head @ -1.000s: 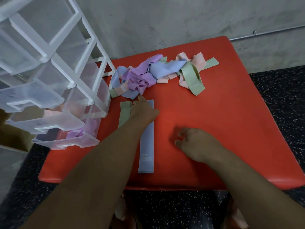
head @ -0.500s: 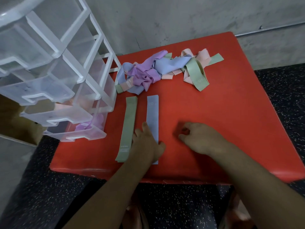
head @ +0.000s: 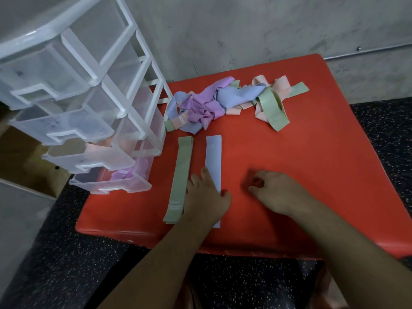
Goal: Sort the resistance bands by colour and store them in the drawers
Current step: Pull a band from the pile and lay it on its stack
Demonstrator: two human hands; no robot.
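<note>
Two bands lie flat and straight on the red table (head: 301, 166): a green band (head: 181, 172) and, to its right, a blue band (head: 213, 157). My left hand (head: 206, 197) rests flat on the near half of the blue band, fingers pointing away from me. My right hand (head: 275, 192) lies on the bare table to the right, its fingers loosely curled and holding nothing. A tangled pile of purple, blue, pink and green bands (head: 223, 101) lies at the far side of the table.
A white-framed unit of clear plastic drawers (head: 89, 103) stands at the table's left edge. Its lowest drawer (head: 111, 186) is pulled out with purple bands inside; the one above holds pink bands. A grey wall is behind, dark speckled floor around.
My left hand slid back along the blue band from its far end to its near half. The green band beside it is now uncovered. My right hand stayed in place.
</note>
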